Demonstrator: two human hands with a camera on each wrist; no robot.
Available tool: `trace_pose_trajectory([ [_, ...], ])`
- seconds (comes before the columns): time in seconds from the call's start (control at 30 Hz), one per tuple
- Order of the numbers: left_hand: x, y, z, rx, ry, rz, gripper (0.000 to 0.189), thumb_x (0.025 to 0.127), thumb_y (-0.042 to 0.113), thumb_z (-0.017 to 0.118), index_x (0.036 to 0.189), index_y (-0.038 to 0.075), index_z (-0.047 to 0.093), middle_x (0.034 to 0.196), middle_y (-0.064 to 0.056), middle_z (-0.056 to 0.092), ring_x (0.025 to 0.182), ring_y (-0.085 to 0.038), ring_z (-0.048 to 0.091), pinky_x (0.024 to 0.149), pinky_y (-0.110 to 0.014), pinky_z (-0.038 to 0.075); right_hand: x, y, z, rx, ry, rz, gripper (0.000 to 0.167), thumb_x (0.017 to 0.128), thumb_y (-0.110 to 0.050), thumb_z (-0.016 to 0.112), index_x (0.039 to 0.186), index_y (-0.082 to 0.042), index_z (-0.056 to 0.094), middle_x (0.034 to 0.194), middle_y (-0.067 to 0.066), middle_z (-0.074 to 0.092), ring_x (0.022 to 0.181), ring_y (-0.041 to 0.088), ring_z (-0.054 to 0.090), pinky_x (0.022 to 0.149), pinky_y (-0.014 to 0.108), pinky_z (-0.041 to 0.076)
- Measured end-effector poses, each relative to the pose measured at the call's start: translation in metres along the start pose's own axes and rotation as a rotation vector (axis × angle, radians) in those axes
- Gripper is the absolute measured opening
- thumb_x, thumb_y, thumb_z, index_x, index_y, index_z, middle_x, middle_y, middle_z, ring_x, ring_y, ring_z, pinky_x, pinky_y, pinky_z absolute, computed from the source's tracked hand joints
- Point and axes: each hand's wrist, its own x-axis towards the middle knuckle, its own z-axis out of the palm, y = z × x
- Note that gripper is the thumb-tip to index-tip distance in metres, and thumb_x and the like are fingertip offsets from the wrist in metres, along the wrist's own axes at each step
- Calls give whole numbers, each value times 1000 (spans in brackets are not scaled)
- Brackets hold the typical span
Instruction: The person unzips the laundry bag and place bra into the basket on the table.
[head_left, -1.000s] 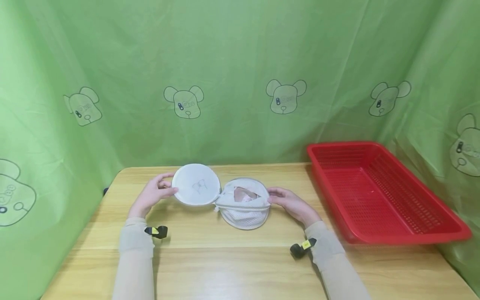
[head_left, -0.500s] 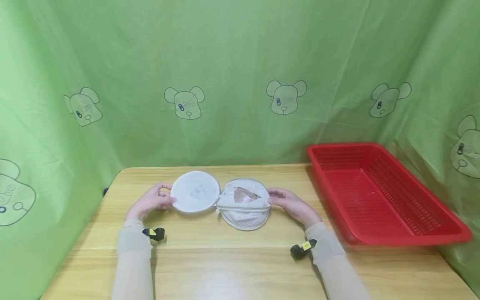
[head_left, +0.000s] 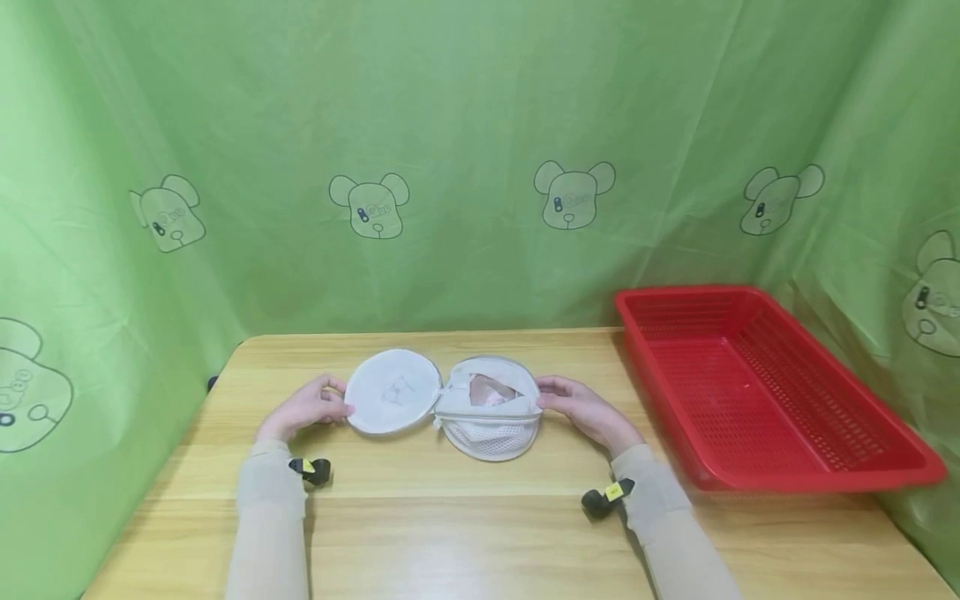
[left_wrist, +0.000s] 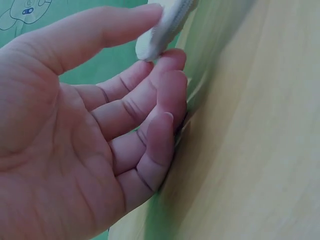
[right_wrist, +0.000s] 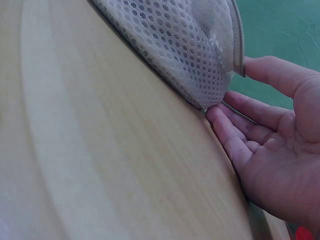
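A white mesh laundry bag (head_left: 491,437) sits on the table with its round lid (head_left: 393,390) folded out to the left, joined by a small hinge of fabric. Through the gap in its top shows something pale pink inside, only partly visible. My left hand (head_left: 311,406) pinches the outer rim of the lid; in the left wrist view the thumb lies over the padded rim (left_wrist: 162,32) and fingertips come under it. My right hand (head_left: 585,410) holds the bag's right side, thumb at the zipper edge (right_wrist: 239,40) and fingers low by the mesh wall (right_wrist: 175,55).
A red plastic basket (head_left: 675,417) with perforated walls stands at the right of the wooden table (head_left: 450,533). Green curtain (head_left: 465,250) printed with bear heads hangs behind and at both sides. Small black cameras are strapped to both wrists.
The lid has come down from a raised tilt to lie flatter and nearer the table, my left hand lowering with it. My right hand and the bag's body have stayed in place.
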Motion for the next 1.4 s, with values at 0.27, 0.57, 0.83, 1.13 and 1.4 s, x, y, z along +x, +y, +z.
trace_pose_trajectory([
  [0.27, 0, 0, 3, 37, 5, -19, 51, 83, 15, 72, 122, -5, 46, 87, -3, 64, 78, -15, 58, 72, -28, 46, -1, 0, 0, -6, -3, 0, 60, 91, -19, 64, 143, 1, 41, 149, 21, 42, 143, 38, 30, 121, 58, 11],
  [0.57, 3, -4, 1, 110, -6, 9, 54, 84, 12, 70, 129, -8, 51, 85, -2, 63, 74, -12, 56, 69, -25, 47, -1, -2, 0, -12, -1, 6, 61, 92, -20, 64, 144, 1, 40, 150, 21, 41, 144, 37, 29, 121, 57, 10],
  [0.83, 2, -4, -3, 105, -18, 27, 58, 85, 15, 71, 133, -9, 49, 88, -3, 65, 77, -12, 58, 71, -25, 49, 1, 1, -1, -17, -4, -8, 61, 92, -19, 63, 144, 3, 38, 151, 22, 39, 144, 38, 29, 121, 56, 11],
  [1.13, -4, -5, -7, 14, -19, 40, 61, 88, 13, 68, 139, -9, 41, 108, -16, 70, 84, -11, 64, 77, -26, 53, 0, 0, -1, -19, 5, 4, 61, 92, -19, 65, 143, 2, 40, 150, 22, 40, 144, 38, 29, 121, 56, 11],
  [1.4, -6, 0, -10, -72, 7, 37, 59, 92, 13, 62, 142, -5, 37, 117, -22, 61, 90, -16, 63, 82, -30, 55, -1, -1, 0, -20, 8, 7, 61, 92, -20, 65, 143, 2, 40, 150, 22, 40, 144, 38, 28, 121, 56, 11],
])
